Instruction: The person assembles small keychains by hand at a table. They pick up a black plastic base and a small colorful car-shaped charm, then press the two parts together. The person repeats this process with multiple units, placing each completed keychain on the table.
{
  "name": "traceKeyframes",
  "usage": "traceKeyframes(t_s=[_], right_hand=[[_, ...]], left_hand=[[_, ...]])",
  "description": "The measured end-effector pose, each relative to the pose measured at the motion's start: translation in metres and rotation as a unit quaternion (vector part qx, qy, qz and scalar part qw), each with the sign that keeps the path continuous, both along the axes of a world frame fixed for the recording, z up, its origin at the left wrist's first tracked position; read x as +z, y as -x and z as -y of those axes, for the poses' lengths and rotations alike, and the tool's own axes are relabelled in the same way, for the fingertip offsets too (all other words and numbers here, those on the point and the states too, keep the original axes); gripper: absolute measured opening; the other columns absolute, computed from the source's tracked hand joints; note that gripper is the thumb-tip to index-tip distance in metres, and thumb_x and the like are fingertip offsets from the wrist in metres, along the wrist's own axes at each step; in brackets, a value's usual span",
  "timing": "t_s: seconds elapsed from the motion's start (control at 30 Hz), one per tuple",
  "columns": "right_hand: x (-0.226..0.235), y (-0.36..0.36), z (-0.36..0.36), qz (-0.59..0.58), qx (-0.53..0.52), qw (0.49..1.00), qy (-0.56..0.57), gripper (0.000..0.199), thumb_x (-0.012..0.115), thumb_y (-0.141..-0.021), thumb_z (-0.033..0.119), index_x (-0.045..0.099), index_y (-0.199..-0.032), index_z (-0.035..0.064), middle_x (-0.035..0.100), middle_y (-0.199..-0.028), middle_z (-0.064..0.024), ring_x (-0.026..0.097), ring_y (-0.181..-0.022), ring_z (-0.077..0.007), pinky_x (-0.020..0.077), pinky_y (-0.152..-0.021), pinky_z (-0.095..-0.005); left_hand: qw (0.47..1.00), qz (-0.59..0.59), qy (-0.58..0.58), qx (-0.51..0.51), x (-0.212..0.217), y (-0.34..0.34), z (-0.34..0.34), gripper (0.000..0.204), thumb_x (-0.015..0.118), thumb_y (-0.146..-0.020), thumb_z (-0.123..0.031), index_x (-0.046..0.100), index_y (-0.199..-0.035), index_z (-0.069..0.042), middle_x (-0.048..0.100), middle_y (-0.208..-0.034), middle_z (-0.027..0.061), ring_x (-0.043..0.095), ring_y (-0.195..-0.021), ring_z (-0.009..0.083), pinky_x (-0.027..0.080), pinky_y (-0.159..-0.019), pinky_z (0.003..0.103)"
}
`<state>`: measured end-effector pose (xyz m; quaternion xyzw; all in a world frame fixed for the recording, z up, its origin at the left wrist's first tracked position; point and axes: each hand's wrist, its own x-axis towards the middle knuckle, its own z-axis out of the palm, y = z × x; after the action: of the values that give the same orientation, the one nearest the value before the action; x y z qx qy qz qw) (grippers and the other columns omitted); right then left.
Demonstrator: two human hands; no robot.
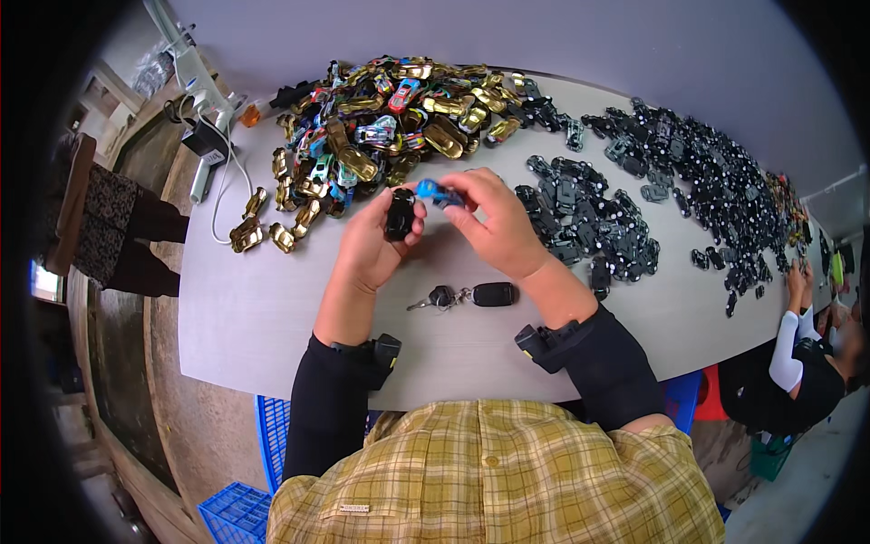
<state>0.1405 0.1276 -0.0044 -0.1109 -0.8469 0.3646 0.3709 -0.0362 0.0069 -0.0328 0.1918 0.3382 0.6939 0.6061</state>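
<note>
Over the middle of the table, my left hand (367, 243) is closed around a black toy car chassis (399, 216), its top end pointing away from me. Just to its right, my right hand (497, 216) pinches a small blue toy car body (435, 191) between thumb and fingers, close to the chassis. Whether the two parts touch is hard to make out. Beyond my hands lies a heap of shiny toy car bodies (353, 154), mostly gold with some red, blue and green. On the right, black toy car chassis (589, 213) with wheels are piled up.
A key ring (441, 296) with a black fob (494, 295) lies on the table (272, 317) below my hands. A white cable (237, 172) and power strip run along the left edge. A larger black chassis heap (698, 172) stretches right, towards another person's hands (797, 279).
</note>
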Motion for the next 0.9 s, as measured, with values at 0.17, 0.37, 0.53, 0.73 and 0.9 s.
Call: traceKeyframes(t_s=[0.17,0.37,0.53,0.73,0.9], right_hand=[[-0.016,0.006,0.009,-0.019,-0.025,0.982,0.186,0.032,0.067,-0.089,0.008,0.059,-0.120,0.0047,0.055,-0.092,-0.0060,0.055,-0.076,-0.0147,0.0473,-0.069,-0.0273],[-0.008,0.006,0.016,0.027,-0.032,0.986,0.162,0.031,0.066,-0.091,0.006,0.059,-0.121,0.0051,0.051,-0.091,-0.0013,0.051,-0.078,-0.0096,0.0451,-0.070,-0.0240],[-0.010,0.006,0.016,0.020,-0.026,0.986,0.162,0.031,0.065,-0.091,0.005,0.060,-0.121,0.0050,0.052,-0.093,-0.0022,0.052,-0.080,-0.0108,0.0459,-0.072,-0.0247],[-0.010,0.007,0.015,-0.003,-0.020,0.985,0.173,0.032,0.064,-0.090,0.004,0.060,-0.122,0.0051,0.054,-0.097,-0.0036,0.053,-0.086,-0.0121,0.0473,-0.076,-0.0257],[-0.012,0.007,0.015,0.003,-0.029,0.985,0.171,0.032,0.065,-0.090,0.004,0.059,-0.122,0.0052,0.054,-0.097,-0.0033,0.053,-0.085,-0.0117,0.0473,-0.075,-0.0255]], left_hand=[[0.996,-0.042,0.041,0.074,0.017,-0.020,-0.007,0.037,0.034,-0.109,-0.026,0.052,-0.134,-0.006,0.061,-0.113,0.0090,0.059,-0.101,0.0180,0.051,-0.087,0.035],[0.992,-0.083,0.034,0.093,0.018,-0.032,-0.009,0.035,0.037,-0.108,-0.022,0.049,-0.139,-0.010,0.060,-0.123,0.0078,0.059,-0.111,0.0202,0.050,-0.096,0.042],[0.992,-0.086,0.026,0.085,0.016,-0.032,-0.009,0.036,0.039,-0.108,-0.021,0.048,-0.141,-0.010,0.060,-0.125,0.0088,0.059,-0.113,0.0202,0.050,-0.097,0.041],[0.994,-0.074,0.015,0.082,0.018,-0.034,-0.010,0.037,0.041,-0.107,-0.021,0.047,-0.142,-0.008,0.059,-0.128,0.0094,0.059,-0.117,0.0204,0.049,-0.097,0.040],[0.992,-0.096,0.020,0.079,0.016,-0.035,-0.010,0.038,0.043,-0.107,-0.020,0.047,-0.143,-0.007,0.059,-0.128,0.0075,0.059,-0.116,0.0190,0.050,-0.097,0.039]])
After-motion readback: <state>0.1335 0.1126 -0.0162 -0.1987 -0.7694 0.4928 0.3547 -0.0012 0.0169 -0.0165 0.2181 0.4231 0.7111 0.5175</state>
